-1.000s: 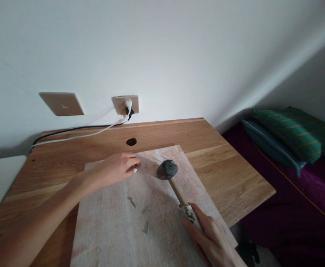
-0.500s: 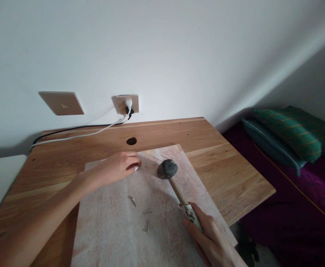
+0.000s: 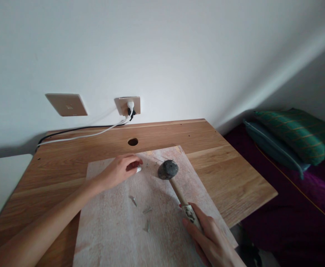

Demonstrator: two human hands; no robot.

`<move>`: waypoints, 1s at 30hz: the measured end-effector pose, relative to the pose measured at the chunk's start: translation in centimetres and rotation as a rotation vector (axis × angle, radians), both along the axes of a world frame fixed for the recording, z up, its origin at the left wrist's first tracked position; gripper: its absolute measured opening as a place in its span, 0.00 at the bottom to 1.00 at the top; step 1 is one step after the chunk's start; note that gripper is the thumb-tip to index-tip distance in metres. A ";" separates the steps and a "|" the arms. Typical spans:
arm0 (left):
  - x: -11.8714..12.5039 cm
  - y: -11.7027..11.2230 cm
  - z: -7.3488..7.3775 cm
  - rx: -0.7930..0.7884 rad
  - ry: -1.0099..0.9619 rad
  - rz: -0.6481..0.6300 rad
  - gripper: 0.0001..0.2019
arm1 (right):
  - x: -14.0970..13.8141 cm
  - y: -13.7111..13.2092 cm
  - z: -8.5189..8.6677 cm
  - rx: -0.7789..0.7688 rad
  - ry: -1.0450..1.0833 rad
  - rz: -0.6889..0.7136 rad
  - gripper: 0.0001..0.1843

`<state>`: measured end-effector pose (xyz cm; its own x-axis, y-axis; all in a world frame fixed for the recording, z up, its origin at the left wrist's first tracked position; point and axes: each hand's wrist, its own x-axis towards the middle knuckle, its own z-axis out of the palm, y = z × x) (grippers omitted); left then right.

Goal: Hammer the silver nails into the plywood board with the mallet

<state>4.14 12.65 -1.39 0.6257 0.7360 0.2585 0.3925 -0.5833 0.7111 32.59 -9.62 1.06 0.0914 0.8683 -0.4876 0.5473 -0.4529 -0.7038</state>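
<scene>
My right hand (image 3: 206,233) is wrapped around the worn, white-coated grip of a mallet (image 3: 176,191). Its dark, rounded head (image 3: 168,170) is over the far right part of a pale wooden board (image 3: 109,222). Left of the head, my left hand (image 3: 125,167) hovers at the board's far edge, fingers curled and thumb tip near the index finger. Whatever is in that pinch is too small to make out. Three loose metal screws or nails lie on the board: one screw (image 3: 133,200), a second (image 3: 147,210) and a third (image 3: 148,226). Tiny specks (image 3: 147,164) show between hand and mallet.
Under the board is a wooden desk (image 3: 234,181) with a round cable hole (image 3: 133,141). White and black cords (image 3: 95,134) run along its back to a wall socket (image 3: 134,105). Cushions (image 3: 292,137) lie on purple fabric at the right. A white surface (image 3: 3,185) borders the left.
My left hand's thumb and index finger have parted slightly, and the hand has shifted a little. The mallet stays nearly in place. The whole view has moved slightly.
</scene>
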 end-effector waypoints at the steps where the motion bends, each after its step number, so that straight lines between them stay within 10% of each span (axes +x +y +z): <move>1: 0.0 -0.1 -0.1 0.000 -0.004 0.008 0.06 | 0.0 0.0 0.0 -0.009 0.003 0.005 0.40; 30: 0.4 -0.2 0.4 0.017 -0.015 0.034 0.05 | -0.3 0.3 0.6 0.003 -0.038 0.004 0.37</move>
